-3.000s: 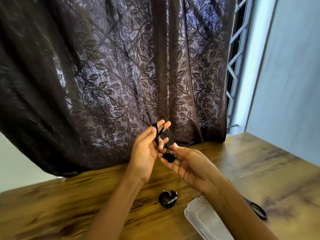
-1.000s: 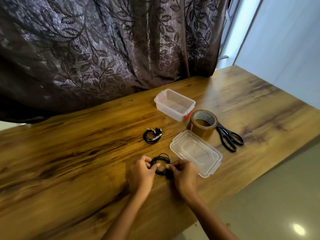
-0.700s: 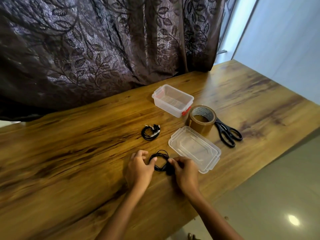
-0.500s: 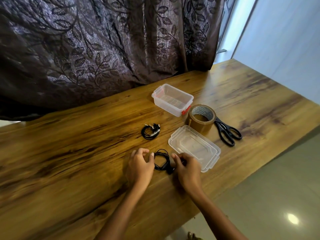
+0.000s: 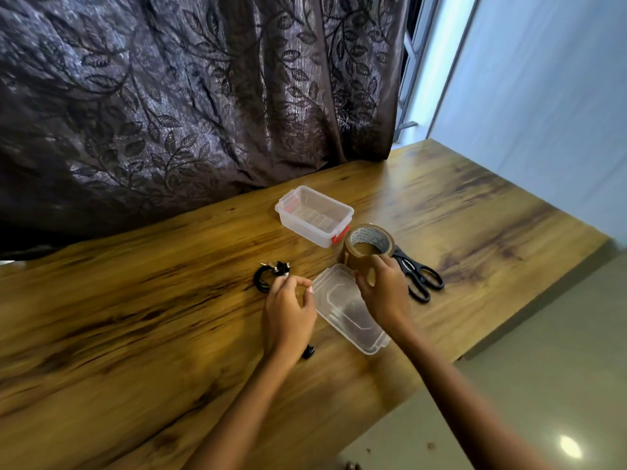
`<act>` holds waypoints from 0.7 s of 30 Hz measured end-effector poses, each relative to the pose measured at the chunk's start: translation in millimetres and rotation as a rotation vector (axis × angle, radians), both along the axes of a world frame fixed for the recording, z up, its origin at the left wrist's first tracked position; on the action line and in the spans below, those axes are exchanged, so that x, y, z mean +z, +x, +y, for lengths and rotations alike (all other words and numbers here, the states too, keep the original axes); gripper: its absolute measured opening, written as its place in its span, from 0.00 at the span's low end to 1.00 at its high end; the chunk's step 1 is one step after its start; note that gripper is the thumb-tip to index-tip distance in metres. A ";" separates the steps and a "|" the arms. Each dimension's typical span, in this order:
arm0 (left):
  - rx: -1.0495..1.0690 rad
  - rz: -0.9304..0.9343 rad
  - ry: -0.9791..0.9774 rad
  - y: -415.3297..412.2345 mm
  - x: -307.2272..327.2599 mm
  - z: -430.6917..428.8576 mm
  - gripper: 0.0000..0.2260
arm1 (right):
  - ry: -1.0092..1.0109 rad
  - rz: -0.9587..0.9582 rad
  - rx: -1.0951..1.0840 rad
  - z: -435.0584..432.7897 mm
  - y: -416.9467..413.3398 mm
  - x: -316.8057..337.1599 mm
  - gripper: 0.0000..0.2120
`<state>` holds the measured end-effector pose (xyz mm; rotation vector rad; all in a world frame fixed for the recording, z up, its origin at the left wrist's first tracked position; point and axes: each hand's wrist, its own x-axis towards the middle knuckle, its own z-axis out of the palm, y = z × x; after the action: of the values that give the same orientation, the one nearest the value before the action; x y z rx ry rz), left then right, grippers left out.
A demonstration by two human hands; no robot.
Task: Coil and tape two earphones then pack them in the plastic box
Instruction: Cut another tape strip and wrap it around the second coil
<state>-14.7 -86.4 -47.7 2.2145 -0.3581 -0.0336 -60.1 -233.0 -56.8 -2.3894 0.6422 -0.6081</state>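
Observation:
One coiled black earphone (image 5: pixel 268 276) lies on the wooden table (image 5: pixel 135 300), just beyond my left hand (image 5: pixel 288 310). That hand hovers with loosely curled fingers and holds nothing. The second black earphone (image 5: pixel 308 352) lies under my left wrist, with only a small end showing. My right hand (image 5: pixel 385 290) reaches over the clear lid (image 5: pixel 353 320) and grips the near wall of the brown tape roll (image 5: pixel 368 240). The clear plastic box (image 5: pixel 314 215) with red clips stands open behind the tape.
Black scissors (image 5: pixel 419 278) lie right of the tape roll, partly behind my right hand. A dark leaf-patterned curtain (image 5: pixel 203 96) hangs along the table's far edge. The table's near edge (image 5: pixel 390 401) drops to a tiled floor on the right.
Both hands let go of the second earphone, which now lies on the table. My right hand moved forward to the tape roll. My left hand moved forward over the table.

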 end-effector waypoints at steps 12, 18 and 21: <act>-0.213 0.158 0.171 2.6 0.7 -35.8 0.09 | -0.210 0.313 0.161 -58.9 31.4 -3.2 0.14; -0.223 0.203 0.231 -1.3 -2.3 -41.8 0.11 | -0.172 0.196 0.129 -64.1 28.8 -4.5 0.09; -0.215 0.202 0.211 -2.1 0.8 -41.9 0.11 | 0.008 0.063 0.054 -66.2 28.8 3.0 0.09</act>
<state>-16.8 -128.3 -46.9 2.3446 -0.4965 -0.4252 -31.3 -299.2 -53.8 -2.4187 0.6037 -0.5079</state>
